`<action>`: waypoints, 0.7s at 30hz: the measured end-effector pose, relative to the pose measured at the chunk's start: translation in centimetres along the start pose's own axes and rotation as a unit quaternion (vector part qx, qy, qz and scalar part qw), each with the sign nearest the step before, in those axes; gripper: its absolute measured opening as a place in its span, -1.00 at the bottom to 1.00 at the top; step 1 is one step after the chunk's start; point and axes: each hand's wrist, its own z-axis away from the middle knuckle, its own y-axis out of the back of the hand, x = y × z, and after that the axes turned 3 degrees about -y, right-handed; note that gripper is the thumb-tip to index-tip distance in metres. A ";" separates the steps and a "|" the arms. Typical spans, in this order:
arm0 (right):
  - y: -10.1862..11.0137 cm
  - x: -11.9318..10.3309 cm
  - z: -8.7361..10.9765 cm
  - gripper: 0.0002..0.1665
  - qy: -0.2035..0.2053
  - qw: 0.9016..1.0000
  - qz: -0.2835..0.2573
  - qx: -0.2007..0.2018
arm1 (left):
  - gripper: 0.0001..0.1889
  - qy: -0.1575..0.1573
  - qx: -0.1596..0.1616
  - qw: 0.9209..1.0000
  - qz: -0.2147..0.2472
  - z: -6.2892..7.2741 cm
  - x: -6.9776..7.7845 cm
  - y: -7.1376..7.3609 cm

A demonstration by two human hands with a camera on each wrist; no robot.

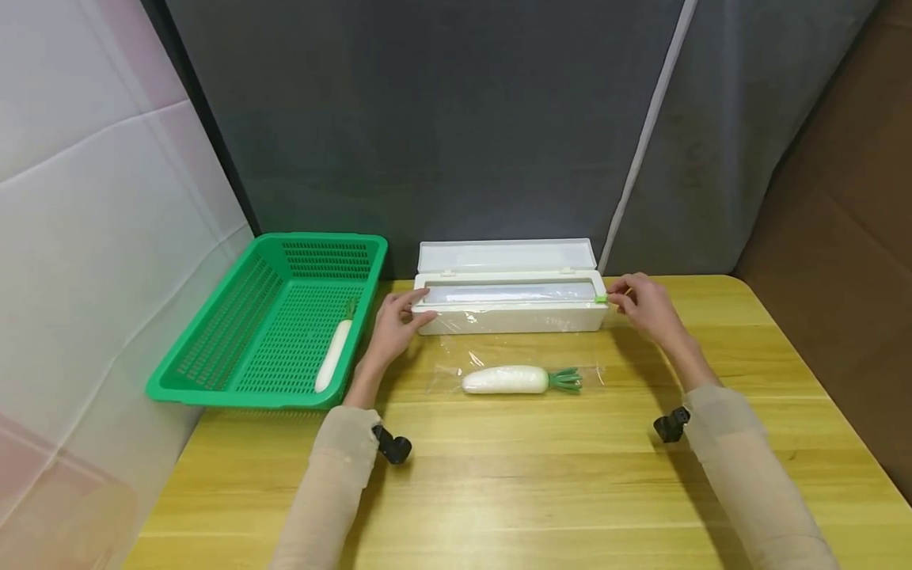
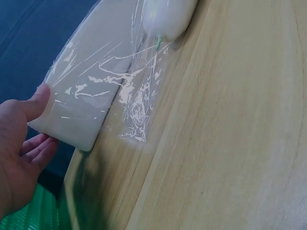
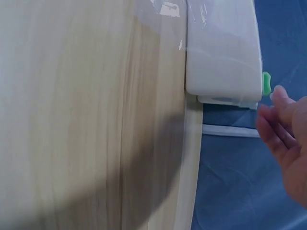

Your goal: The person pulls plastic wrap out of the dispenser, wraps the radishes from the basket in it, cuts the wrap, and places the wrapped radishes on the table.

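A white cling film dispenser (image 1: 509, 321) with its lid raised stands at the back of the table. My left hand (image 1: 394, 326) grips its left end, the thumb on the front face and the fingers bent around the corner. Just off the right end, my right hand (image 1: 644, 307) has loosely bent fingers and holds nothing. Its thumb tip is very near the green cutter slider (image 3: 266, 84). Clear cling film (image 2: 132, 108) runs down the dispenser's front onto the table. On or under that film lies a white radish (image 1: 506, 380) with a green top; which one I cannot tell.
A green plastic basket (image 1: 158, 385) stands at the left, with another white radish (image 1: 333, 356) inside along its right wall. Behind the table hangs a dark grey curtain (image 1: 427, 119). The wooden table (image 1: 527, 491) stretches toward me.
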 end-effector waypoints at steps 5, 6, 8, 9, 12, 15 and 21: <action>-0.8 -0.6 0.2 -0.86 0.063 0.997 0.021 0.045 | -0.49 -0.002 0.005 1.000 0.004 0.0 0.1 0.0; -1.0 -0.7 0.1 -0.86 0.070 0.996 0.020 0.047 | -0.49 -0.001 0.005 1.000 0.004 0.0 0.1 0.0; -1.4 -0.6 0.1 -0.86 0.079 0.995 0.020 0.050 | -0.49 0.001 0.004 1.000 0.004 0.1 0.1 0.0; -1.5 -0.6 0.0 -0.86 0.084 0.995 0.020 0.052 | -0.49 0.002 0.004 1.000 0.004 0.1 0.1 0.0; -1.9 -0.5 -0.1 -0.87 0.085 0.995 0.015 0.051 | -0.50 0.005 0.004 1.000 0.007 0.1 0.2 -0.1; -2.2 -0.4 -0.2 -0.89 0.075 0.996 0.011 0.041 | -0.51 0.007 0.006 1.000 0.011 0.2 0.3 -0.1; -2.3 -0.6 -0.2 -0.92 0.057 0.998 0.009 0.028 | -0.53 0.004 0.016 1.000 0.021 0.4 0.6 0.0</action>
